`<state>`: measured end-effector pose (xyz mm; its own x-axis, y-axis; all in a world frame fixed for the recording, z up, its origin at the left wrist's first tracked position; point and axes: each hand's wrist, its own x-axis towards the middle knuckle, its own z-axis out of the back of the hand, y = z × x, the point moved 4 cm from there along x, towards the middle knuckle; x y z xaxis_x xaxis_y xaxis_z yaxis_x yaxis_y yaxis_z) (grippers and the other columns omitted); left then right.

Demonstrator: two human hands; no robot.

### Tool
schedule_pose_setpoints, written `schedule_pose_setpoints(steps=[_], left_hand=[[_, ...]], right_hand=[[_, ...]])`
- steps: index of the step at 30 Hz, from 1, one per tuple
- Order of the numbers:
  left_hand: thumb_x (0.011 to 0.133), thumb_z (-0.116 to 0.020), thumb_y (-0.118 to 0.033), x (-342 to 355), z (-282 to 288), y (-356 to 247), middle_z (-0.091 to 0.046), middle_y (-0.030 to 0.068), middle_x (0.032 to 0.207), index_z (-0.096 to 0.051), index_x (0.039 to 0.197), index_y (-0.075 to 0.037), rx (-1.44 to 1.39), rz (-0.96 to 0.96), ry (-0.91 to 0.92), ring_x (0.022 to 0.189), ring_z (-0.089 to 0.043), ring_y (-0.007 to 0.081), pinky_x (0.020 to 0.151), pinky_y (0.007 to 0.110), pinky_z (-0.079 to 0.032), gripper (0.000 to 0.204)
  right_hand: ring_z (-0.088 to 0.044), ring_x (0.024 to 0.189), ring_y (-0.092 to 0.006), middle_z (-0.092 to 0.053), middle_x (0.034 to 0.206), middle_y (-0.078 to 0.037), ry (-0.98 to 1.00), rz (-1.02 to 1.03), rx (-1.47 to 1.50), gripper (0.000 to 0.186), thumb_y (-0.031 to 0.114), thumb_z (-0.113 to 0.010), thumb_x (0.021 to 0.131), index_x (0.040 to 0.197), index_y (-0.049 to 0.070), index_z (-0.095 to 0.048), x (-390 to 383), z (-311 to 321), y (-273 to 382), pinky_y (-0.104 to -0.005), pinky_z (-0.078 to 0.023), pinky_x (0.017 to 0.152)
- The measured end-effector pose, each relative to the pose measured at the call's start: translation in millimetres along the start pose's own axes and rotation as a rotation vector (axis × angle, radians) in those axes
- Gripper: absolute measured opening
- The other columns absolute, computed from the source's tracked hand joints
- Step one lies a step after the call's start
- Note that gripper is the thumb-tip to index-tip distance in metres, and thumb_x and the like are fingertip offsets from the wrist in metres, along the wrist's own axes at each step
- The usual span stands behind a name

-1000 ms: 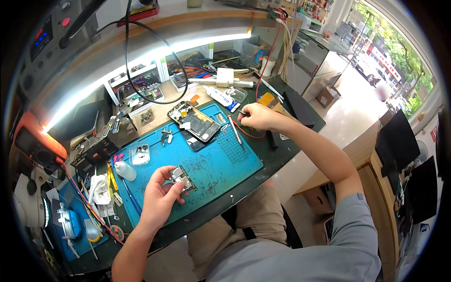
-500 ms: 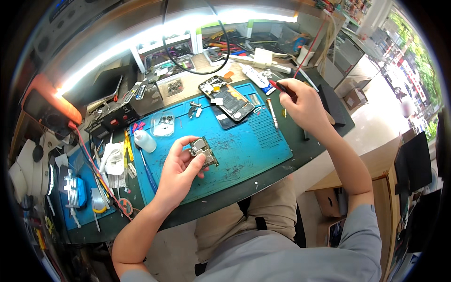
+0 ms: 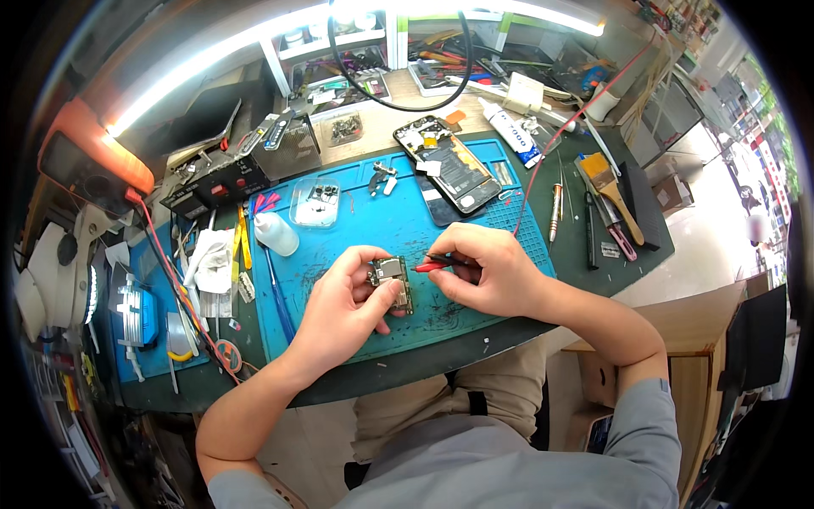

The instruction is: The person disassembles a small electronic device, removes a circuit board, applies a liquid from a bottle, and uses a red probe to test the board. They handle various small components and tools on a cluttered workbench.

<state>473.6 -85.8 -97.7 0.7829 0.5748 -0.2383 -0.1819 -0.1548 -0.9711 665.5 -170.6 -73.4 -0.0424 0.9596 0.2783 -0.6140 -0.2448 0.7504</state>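
Your right hand (image 3: 492, 276) is back from the opened phone (image 3: 449, 165), gripping red tweezers (image 3: 437, 265) at the circuit board (image 3: 392, 284) your left hand (image 3: 348, 305) clasps.

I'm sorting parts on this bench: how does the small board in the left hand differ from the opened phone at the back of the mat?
The circuit board is small and gripped off the mat by the left hand; the opened phone is much larger, lies flat on the blue mat, untouched. The right hand brings a red-tipped tool to the board only. Both show bare internals.
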Motion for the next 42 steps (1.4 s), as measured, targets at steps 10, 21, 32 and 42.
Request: schedule_pose_setpoints(steps=[10,21,32,42], left_hand=[[0.102,-0.064,-0.007,-3,-7,-5,-0.071,0.0063,0.097,-0.053,0.124,0.002,0.123,-0.063,-0.016,0.084,-0.071,0.0100,0.060,0.024,-0.057,0.027],[0.102,-0.064,-0.008,0,-5,0,-0.071,0.0079,0.106,-0.047,0.132,0.001,-0.044,-0.001,0.060,0.091,-0.071,0.0127,0.066,0.025,-0.060,0.036],[0.103,-0.061,-0.006,2,2,4,-0.069,0.0138,0.109,-0.043,0.132,0.003,-0.167,0.015,-0.004,0.093,-0.074,0.0199,0.070,0.028,-0.061,0.035],[0.103,-0.061,-0.006,3,1,3,-0.069,0.0119,0.107,-0.044,0.132,0.002,-0.174,0.019,0.003,0.093,-0.074,0.0195,0.069,0.028,-0.060,0.035]], right_hand=[[-0.065,0.073,-0.0200,-0.062,0.091,-0.007,-0.036,0.305,-0.144,0.035,0.000,-0.082,0.075,0.107,0.008,-0.073,-1,-14,-2,-0.0321,-0.053,0.060],[-0.067,0.068,-0.0254,-0.061,0.090,-0.006,-0.047,0.374,-0.216,0.029,0.006,-0.082,0.075,0.099,0.006,-0.066,-4,-14,4,-0.0360,-0.055,0.055],[-0.059,0.069,-0.0105,-0.066,0.094,-0.006,-0.047,0.147,0.057,0.022,0.002,-0.079,0.086,0.106,0.002,-0.070,-9,-6,-3,-0.0229,-0.043,0.053],[-0.068,0.073,-0.0152,-0.070,0.091,-0.009,-0.130,0.179,-0.007,0.023,0.002,-0.079,0.087,0.109,0.003,-0.072,-6,-5,-4,-0.0280,-0.055,0.060]])
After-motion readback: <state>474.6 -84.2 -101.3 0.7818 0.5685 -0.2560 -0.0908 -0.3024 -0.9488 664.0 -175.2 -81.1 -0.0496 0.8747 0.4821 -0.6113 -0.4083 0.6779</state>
